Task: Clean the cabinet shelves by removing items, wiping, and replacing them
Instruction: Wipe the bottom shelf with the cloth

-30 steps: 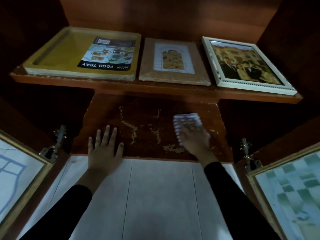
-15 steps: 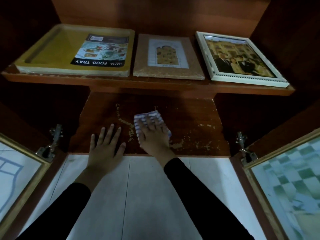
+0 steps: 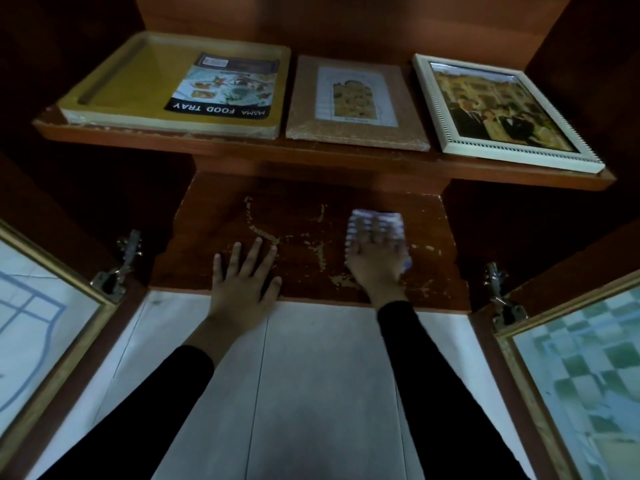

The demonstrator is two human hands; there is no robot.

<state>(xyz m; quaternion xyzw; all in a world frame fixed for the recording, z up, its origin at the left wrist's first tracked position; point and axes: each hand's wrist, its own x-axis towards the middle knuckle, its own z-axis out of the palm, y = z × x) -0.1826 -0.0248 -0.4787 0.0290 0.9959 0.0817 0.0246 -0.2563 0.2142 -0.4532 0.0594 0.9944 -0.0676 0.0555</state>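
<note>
Head view. Lower shelf [image 3: 304, 209]: worn veneer with pale chipped patches. Right grip [image 3: 375, 268] released, fingers straight, pressing a blue-and-white cloth [image 3: 377, 218] flat on the shelf's right half; the cloth's edge shows beyond the fingertips. Left grip [image 3: 242, 282] released, fingers spread, palm flat at the shelf's front edge, left of centre, apart from the cloth. Upper shelf [image 3: 311, 157] carries three items lying flat, side by side: yellow food tray [image 3: 138, 84] left, brown frame [image 3: 304, 98] middle, white-framed photo [image 3: 498, 105] right. Left door [image 3: 41, 306] and right door [image 3: 581, 375] stand open.

Label [image 3: 223, 86] on yellow tray [image 3: 114, 81]: "FOOD TRAY", upside down.
</note>
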